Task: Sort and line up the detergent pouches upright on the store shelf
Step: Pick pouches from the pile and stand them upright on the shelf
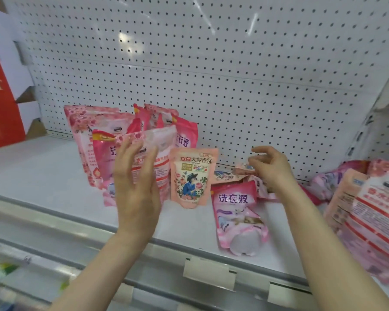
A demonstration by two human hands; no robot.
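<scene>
A cluster of pink detergent pouches (92, 140) stands upright near the back left of the shelf (43, 176), against the pegboard wall (234, 75). A small floral pouch (193, 178) stands just beside them. My left hand (135, 187) is in front of the cluster, fingers straight and spread, hiding part of it. My right hand (270, 169), fingers loosely curled and holding nothing, hangs over fallen pouches (236, 212). More pouches (368, 209) lie at the right edge, and a red box (0, 108) stands at the left end.
</scene>
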